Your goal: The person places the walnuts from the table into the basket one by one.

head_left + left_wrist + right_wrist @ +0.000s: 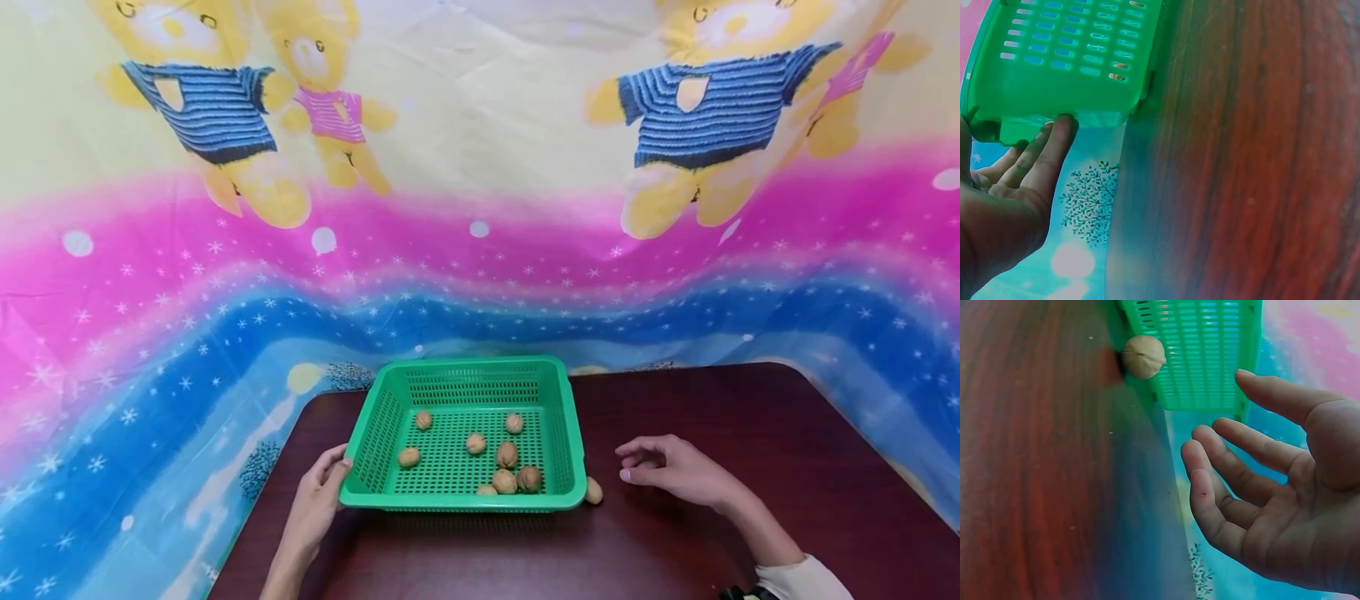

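Note:
A green plastic basket with slotted walls stands on the table, several walnuts scattered over its floor. At its left side my left hand holds the rim. The left wrist view shows those fingers reaching to the outer wall, while the thumb is mostly cut off at the frame edge. One loose walnut lies outside the basket, close by its right front corner. To the right of it, my right hand hovers over the table with fingers loosely bent and nothing in them.
The dark reddish wood table extends right of the basket and in front of it. Behind and at the left hangs a cloth printed with bears and snowflakes, meeting the table's back edge.

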The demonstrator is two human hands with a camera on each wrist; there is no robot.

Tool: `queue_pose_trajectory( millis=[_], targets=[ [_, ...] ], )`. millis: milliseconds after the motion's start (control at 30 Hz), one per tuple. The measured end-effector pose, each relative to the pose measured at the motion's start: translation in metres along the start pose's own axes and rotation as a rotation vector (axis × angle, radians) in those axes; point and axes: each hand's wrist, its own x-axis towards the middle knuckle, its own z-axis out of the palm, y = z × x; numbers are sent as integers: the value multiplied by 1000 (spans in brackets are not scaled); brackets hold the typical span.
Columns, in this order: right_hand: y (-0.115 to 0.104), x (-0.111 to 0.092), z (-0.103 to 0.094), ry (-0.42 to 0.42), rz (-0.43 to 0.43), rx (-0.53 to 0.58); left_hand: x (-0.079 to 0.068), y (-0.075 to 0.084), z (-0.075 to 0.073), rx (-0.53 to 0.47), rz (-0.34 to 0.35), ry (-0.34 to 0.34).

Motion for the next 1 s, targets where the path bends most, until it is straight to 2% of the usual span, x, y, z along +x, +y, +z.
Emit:
queue_pose_trajectory(
  millis=[267,433,600,1000],
  targets=[
    [2,4,13,-24,2,-10,0,-1,-1,-7,5,-8],
    [3,9,24,-33,-31,-25,0,0,-1,-8,-5,0],
    [-1,16,35,-32,-89,-88,-1,1,-2,24,7,-17],
    [-8,23,48,-6,-125,-204,-1,-2,-2,10,21,-4]
  ],
)
